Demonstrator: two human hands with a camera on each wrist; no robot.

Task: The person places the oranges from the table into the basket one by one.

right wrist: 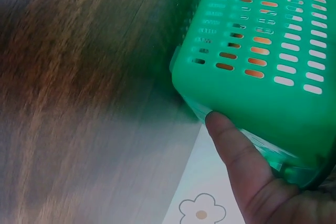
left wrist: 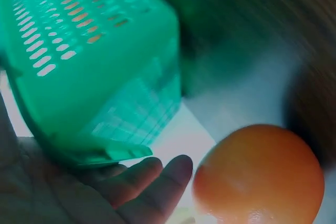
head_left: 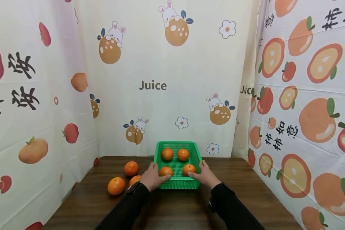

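A green plastic basket with slotted walls is at the back of the table, between my two hands. Inside it are several oranges. My left hand grips its left side, thumb over the front corner of the rim and fingers along the outer wall. On the right side my right hand holds the rim the same way, thumb toward the inside. In the left wrist view, a loose orange is close beside the left fingertips. The right wrist view shows one finger against the basket's outer wall.
Three loose oranges lie on the brown wooden table left of the basket, one partly behind my left hand. Fruit-printed cloths hang at the back and both sides, bounding the tabletop.
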